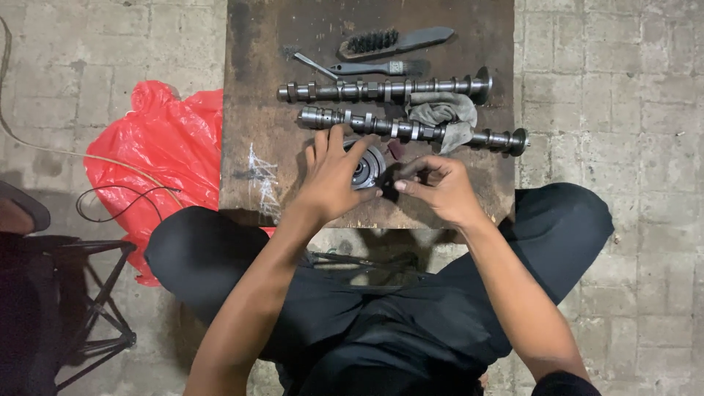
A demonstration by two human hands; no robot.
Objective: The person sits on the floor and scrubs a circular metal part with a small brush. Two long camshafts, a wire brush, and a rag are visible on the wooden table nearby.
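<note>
Round metal gear point(367, 166) w/ ribbed hub, under left hand point(334, 176).

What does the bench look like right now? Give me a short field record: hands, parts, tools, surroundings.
left hand: rests on a round grey metal gear disc, grip closed over its rim
right hand: fingertips pinch a small dark part beside the disc
parts: two long grey metal camshafts lying side by side
rag: grey cloth draped over the nearer shaft
tools: dark bristle brush; thin metal tool
surface: worn brown wooden board
surroundings: red plastic sheet on paved floor
</note>
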